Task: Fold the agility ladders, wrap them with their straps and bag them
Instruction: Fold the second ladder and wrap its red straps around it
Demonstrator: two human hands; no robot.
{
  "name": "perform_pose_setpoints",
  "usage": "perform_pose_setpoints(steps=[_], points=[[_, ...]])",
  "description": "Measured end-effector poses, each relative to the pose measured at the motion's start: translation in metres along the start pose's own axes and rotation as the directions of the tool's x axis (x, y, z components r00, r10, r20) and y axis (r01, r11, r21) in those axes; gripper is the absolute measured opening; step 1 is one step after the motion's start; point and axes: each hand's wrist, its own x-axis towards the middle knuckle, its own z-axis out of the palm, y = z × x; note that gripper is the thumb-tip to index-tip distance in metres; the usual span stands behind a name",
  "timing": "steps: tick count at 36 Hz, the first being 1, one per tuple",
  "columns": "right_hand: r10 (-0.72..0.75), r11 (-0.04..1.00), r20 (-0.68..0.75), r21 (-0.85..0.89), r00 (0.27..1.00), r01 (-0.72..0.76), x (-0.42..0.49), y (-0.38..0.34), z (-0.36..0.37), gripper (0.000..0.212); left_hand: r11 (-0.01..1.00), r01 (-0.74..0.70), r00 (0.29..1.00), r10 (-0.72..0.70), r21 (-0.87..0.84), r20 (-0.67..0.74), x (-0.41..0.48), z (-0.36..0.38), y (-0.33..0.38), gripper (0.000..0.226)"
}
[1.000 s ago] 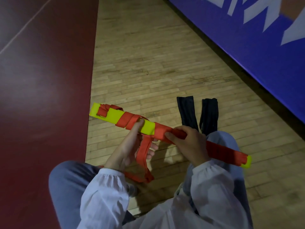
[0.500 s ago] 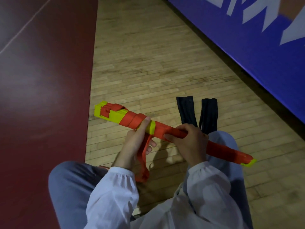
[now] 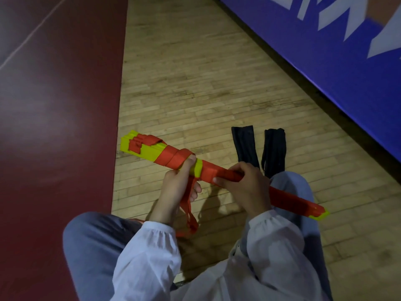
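Pale wooden flooring [image 3: 195,83] is spreading out before you as you are sitting and holding the folded yellow agility ladder [image 3: 147,152] slanted above your knees. Your left hand [image 3: 175,183] is gripping the ladder near its middle, thumb lying against the orange strap [image 3: 173,158] wound round it, with a loose length dangling below. Your right hand [image 3: 245,185] is clasping the ladder just beside the left. Two black bags [image 3: 245,144] are lying on the floor just beyond the ladder.

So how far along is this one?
Done: the ladder bundle is folded, the strap wound round much of it. In hand: left hand and right hand grip the bundle; a strap tail hangs loose. Left: finish wrapping, then bagging; two black bags, apparently, lie flat.
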Motion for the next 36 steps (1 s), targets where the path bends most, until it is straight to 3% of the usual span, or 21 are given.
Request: perform_pose_setpoints(steps=[6,10,15,20,27,36], points=[[-0.044,0.998,0.229,0.059,0.972,0.031,0.003,-0.005,-0.020,0.038,1.000,-0.025,1.000,0.025,0.018,0.008,-0.001,-0.002,-0.003,0.056],[-0.024,0.998,0.333,0.068,0.943,0.001,0.004,-0.006,-0.031,0.062,0.998,-0.050,0.998,0.049,0.035,0.048,-0.005,-0.002,-0.006,0.056],[0.018,0.999,0.457,-0.050,0.889,0.006,0.005,0.000,-0.029,0.076,0.995,-0.071,0.995,0.066,0.074,0.077,-0.006,-0.001,-0.007,0.061],[0.062,0.997,0.464,-0.059,0.884,-0.040,0.007,0.000,-0.025,0.072,0.995,-0.054,0.992,0.043,0.089,0.122,-0.006,-0.003,-0.008,0.063],[0.066,0.996,0.376,-0.087,0.924,-0.035,0.001,0.001,-0.020,0.057,0.995,0.076,0.961,-0.055,-0.066,0.271,-0.002,-0.009,-0.008,0.054],[0.023,1.000,0.295,-0.014,0.955,-0.020,-0.002,-0.006,-0.023,0.076,0.989,0.132,0.938,-0.147,0.068,0.316,-0.003,-0.018,-0.001,0.071]])
